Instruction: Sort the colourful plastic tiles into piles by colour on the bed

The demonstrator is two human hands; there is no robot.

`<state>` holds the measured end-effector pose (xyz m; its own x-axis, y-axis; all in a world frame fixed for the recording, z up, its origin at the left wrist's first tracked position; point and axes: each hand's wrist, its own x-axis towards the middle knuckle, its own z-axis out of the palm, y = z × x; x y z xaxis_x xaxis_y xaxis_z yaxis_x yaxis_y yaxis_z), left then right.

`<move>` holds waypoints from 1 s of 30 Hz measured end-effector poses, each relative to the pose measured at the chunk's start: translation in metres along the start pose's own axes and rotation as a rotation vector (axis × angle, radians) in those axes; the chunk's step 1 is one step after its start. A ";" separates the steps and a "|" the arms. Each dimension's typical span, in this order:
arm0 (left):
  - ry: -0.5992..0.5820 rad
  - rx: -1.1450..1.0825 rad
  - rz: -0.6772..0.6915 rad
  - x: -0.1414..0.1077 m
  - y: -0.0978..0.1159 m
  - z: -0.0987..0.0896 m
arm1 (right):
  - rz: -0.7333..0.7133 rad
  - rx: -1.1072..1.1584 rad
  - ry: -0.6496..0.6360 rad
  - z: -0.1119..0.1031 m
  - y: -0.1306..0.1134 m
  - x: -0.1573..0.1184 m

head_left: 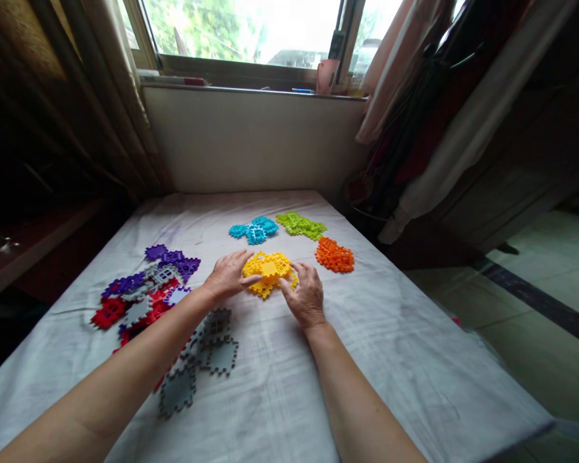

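A pile of yellow interlocking plastic tiles [269, 269] with notched edges lies on the cloth-covered table, between my two hands. My left hand [229, 275] holds the pile's left side, its thumb along the front and its fingers at the back. On the right edge, my right hand [306, 292] curls round the yellow tiles, with the thumb towards the front. Some fingertips are hidden by the tiles. Past the pile sit blue tiles [255, 230], lime green tiles [301, 225] and orange tiles [334, 255], each colour in its own heap.
Left of my arm is a mixed heap with purple tiles [174, 260], red tiles [110, 312] and grey tiles [176, 392], partly covered by my forearm. A white sheet [390, 366] covers the table. Hanging clothes [429, 167] are at the right, and a pink cup [326, 76] stands on the windowsill.
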<state>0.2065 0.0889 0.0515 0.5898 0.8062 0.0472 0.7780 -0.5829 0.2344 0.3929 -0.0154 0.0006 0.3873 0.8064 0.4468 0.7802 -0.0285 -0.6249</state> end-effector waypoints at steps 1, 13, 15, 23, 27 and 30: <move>-0.054 0.026 -0.041 -0.003 -0.002 -0.001 | -0.036 -0.061 -0.015 0.002 -0.005 -0.003; -0.198 0.017 0.047 0.004 0.003 0.014 | -0.162 -0.193 -0.294 0.026 0.010 0.027; -0.189 0.001 0.057 0.014 0.009 0.016 | -0.155 -0.162 -0.264 0.029 0.020 0.037; -0.169 -0.027 0.002 0.058 0.029 0.019 | -0.055 -0.104 -0.177 0.039 0.044 0.062; -0.159 -0.026 -0.008 0.065 0.026 0.021 | -0.050 -0.094 -0.129 0.039 0.047 0.064; -0.170 -0.011 -0.038 0.056 0.018 0.019 | -0.087 -0.082 -0.108 0.036 0.048 0.059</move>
<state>0.2577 0.1215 0.0398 0.5889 0.7983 -0.1263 0.7985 -0.5506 0.2433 0.4352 0.0525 -0.0259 0.2647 0.8669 0.4225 0.8476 -0.0001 -0.5307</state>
